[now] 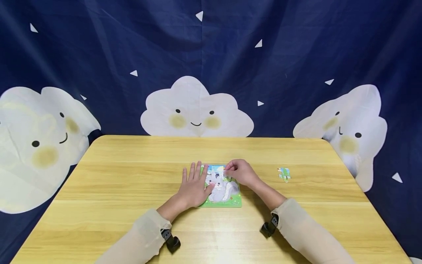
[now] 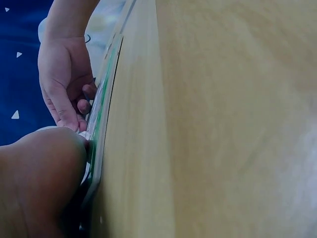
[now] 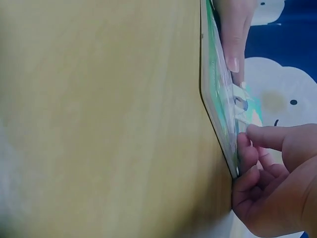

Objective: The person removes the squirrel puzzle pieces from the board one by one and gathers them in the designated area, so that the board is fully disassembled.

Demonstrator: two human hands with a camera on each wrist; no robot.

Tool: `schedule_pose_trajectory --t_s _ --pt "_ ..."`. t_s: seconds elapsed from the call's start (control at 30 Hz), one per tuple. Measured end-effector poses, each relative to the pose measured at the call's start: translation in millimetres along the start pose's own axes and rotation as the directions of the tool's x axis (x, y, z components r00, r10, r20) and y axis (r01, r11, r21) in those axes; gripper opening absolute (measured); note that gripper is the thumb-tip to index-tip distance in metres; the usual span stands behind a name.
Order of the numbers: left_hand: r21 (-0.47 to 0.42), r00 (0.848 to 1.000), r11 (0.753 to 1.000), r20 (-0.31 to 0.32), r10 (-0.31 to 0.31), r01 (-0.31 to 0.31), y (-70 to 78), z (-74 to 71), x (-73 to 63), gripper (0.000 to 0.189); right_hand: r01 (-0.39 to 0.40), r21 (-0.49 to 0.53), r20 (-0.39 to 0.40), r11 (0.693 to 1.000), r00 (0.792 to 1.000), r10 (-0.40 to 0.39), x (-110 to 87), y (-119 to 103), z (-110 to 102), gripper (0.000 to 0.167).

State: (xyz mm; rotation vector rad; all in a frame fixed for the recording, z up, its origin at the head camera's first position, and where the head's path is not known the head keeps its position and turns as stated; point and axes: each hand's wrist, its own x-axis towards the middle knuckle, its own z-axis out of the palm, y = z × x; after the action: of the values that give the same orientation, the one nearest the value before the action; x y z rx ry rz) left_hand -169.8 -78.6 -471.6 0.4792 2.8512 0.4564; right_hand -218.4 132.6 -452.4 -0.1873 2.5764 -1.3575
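Observation:
A jigsaw puzzle (image 1: pixel 224 198) with a grey squirrel-like animal on green grass lies on the table before me. My left hand (image 1: pixel 194 189) rests flat over its left side, fingers spread and thumb reaching onto the picture. At the upper right of the puzzle, my right hand (image 1: pixel 242 172) pinches a puzzle piece (image 3: pixel 250 106) between thumb and index finger. In the right wrist view that piece stands tilted up from the puzzle's surface. The other fingers of that hand are curled near the puzzle's edge. Part of the picture is hidden under my left hand.
To the right, a loose puzzle piece (image 1: pixel 284 174) with green and blue print lies on the wooden table (image 1: pixel 132 176). Behind the far edge hangs a dark blue curtain (image 1: pixel 224 36) with white clouds and triangles. Each wrist wears a black strap with a small camera (image 1: pixel 172 242).

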Motion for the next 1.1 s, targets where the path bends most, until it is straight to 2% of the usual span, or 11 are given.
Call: schedule_pose_trajectory --t_s 0.4,0.63,0.83,1.1 --pt "-0.002 1.000 1.000 -0.024 0.012 -0.012 -7.6 13.1 8.5 0.080 -0.032 0.127 0.008 0.991 0.999 0.031 0.4 6 -16 0.008" --pt "0.021 1.000 1.000 -0.017 0.012 -0.011 -6.8 10.9 7.0 0.080 -0.038 0.150 0.012 0.988 0.999 0.037 -3.7 13 -45 0.013" --pt "0.009 1.000 1.000 -0.017 0.009 -0.009 -4.1 5.7 3.6 0.079 -0.062 0.156 -0.010 0.986 0.998 0.064 -9.0 22 -71 0.021" --pt "0.030 0.999 0.999 -0.031 0.016 -0.015 -7.9 11.9 5.9 0.079 -0.044 0.145 -0.029 0.988 0.998 0.049 -20.4 33 -100 0.025"
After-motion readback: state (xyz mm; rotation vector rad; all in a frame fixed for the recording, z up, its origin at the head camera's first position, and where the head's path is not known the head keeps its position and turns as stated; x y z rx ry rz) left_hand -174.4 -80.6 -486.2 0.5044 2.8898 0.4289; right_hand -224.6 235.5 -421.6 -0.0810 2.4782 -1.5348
